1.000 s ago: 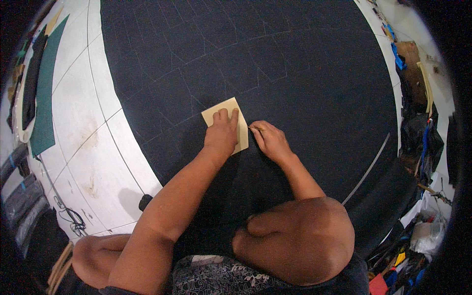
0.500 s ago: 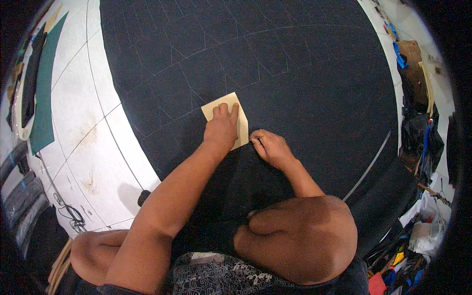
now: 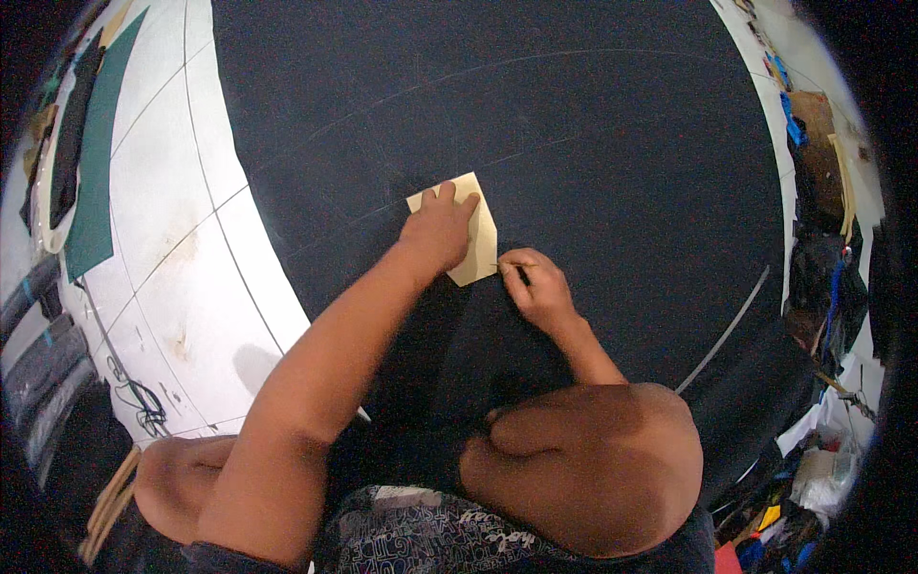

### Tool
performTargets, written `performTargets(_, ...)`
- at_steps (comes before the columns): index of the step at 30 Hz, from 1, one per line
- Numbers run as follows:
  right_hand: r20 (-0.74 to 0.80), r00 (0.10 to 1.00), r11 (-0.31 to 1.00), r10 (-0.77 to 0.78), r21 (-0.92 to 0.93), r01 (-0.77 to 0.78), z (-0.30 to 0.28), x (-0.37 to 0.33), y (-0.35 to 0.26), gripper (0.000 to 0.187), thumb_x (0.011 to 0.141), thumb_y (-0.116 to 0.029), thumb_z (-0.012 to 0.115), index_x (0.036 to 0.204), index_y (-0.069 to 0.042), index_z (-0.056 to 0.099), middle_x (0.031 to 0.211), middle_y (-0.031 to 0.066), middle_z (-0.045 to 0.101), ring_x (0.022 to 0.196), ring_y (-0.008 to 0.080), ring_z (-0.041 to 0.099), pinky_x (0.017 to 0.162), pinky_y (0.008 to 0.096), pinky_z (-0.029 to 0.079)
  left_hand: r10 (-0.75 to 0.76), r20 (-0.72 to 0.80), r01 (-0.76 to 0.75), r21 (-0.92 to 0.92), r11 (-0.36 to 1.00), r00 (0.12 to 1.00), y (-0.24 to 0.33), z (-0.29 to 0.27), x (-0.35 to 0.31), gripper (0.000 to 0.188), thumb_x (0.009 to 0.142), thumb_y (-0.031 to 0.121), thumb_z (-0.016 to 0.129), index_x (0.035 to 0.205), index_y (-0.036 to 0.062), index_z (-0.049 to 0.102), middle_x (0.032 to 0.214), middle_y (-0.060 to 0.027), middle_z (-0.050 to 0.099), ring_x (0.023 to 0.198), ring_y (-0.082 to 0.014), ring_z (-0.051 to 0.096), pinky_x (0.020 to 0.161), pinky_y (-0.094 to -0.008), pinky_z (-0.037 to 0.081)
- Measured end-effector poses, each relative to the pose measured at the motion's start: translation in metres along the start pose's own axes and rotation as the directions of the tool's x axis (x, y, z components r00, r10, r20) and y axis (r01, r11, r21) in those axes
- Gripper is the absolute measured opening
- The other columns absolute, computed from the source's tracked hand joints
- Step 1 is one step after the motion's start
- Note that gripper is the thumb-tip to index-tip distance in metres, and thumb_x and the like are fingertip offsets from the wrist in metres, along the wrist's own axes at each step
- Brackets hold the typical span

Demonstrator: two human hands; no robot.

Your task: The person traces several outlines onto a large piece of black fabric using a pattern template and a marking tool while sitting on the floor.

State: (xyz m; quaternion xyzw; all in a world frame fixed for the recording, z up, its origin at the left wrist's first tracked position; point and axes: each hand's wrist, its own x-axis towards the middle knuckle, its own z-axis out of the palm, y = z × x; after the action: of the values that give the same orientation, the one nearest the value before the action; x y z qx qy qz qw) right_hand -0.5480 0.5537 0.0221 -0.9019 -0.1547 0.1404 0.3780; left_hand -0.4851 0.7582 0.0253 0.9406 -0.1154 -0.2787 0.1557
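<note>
Clearly, in the head view, the yellowish card template lies flat on the wide dark cloth, ahead of the person's knees. The left hand rests on it with fingers spread, pressing down rather than gripping. Just beside the template's right edge, near the lower corner, the right hand pinches a thin pencil-like stick, its tip at or very near the card. The two hands are apart from each other, the template's edge between them.

As for progress, the marking looks partway done. A long pale curved line crosses the cloth beyond the template, and a second faint line runs nearer, on both sides of the card's upper end. Fainter strokes may lie among these, but the grainy view makes them hard to confirm. The right edge seems to be the one being worked now; whether a mark lies along it is too small to tell. Right of the hands the cloth reads as plain dark, so that side appears unmarked so far.
</note>
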Motion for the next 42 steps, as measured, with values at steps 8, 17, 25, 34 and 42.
performTargets(8, -0.037, 0.995, 0.983, -0.095, 0.155, 0.1, 0.052, 0.015, -0.03, 0.017, 0.092, -0.01, 0.065, 0.107, -0.003, 0.069, 0.105, 0.0151, 0.071, 0.096, 0.0334, 0.069, 0.085, 0.0409, 0.055, 0.007, 0.242, 0.021, -0.112, 0.993, 0.97, -0.03, -0.012, 0.038, 0.054, 0.091, 0.023, 0.06, 0.143, 0.0359, 0.055, 0.137, -0.0211, 0.044, 0.12, -0.043, 0.048, 0.106, -0.0481, 0.042)
performTargets(17, -0.011, 0.987, 0.985, -0.163, 0.054, 0.163, 0.062, 0.022, -0.021, 0.017, 0.091, -0.01, 0.066, 0.106, -0.004, 0.068, 0.103, 0.0153, 0.07, 0.095, 0.0348, 0.069, 0.082, 0.0426, 0.056, 0.055, 0.246, -0.009, -0.185, 0.983, 0.968, -0.035, -0.002, 0.04, 0.063, 0.088, 0.009, 0.047, 0.147, 0.0323, 0.052, 0.144, -0.0219, 0.037, 0.126, -0.0442, 0.045, 0.11, -0.0504, 0.039)
performTargets(25, 0.165, 0.977, 0.986, -0.133, -0.08, 0.148, 0.046, 0.003, -0.027, 0.019, 0.09, -0.013, 0.066, 0.107, -0.005, 0.068, 0.103, 0.0153, 0.07, 0.098, 0.034, 0.068, 0.085, 0.0439, 0.054, -0.035, 0.267, 0.083, -0.168, 0.982, 0.963, -0.028, -0.015, 0.025, 0.062, 0.088, 0.01, 0.05, 0.146, 0.0311, 0.052, 0.144, -0.0195, 0.038, 0.13, -0.0429, 0.043, 0.113, -0.0509, 0.038)
performTargets(34, 0.165, 0.978, 0.985, -0.126, -0.096, 0.143, 0.041, 0.0, -0.021, 0.019, 0.09, -0.012, 0.066, 0.107, -0.004, 0.068, 0.104, 0.0147, 0.071, 0.096, 0.0333, 0.069, 0.086, 0.0435, 0.055, -0.008, 0.195, 0.032, -0.117, 0.993, 0.981, -0.016, -0.014, 0.02, 0.063, 0.085, 0.015, 0.06, 0.147, 0.0248, 0.051, 0.142, -0.0196, 0.04, 0.13, -0.0429, 0.043, 0.111, -0.0507, 0.042)
performTargets(42, 0.014, 0.983, 0.983, -0.183, -0.026, 0.183, 0.044, -0.021, -0.009, 0.016, 0.09, -0.009, 0.066, 0.104, -0.002, 0.067, 0.099, 0.0149, 0.072, 0.092, 0.0316, 0.071, 0.083, 0.0407, 0.057, 0.006, 0.011, -0.006, 0.032, 0.999, 1.0, 0.001, 0.0, -0.004, 0.083, 0.077, 0.018, 0.078, 0.151, 0.0143, 0.04, 0.139, -0.0205, 0.04, 0.128, -0.0398, 0.045, 0.099, -0.0425, 0.055)
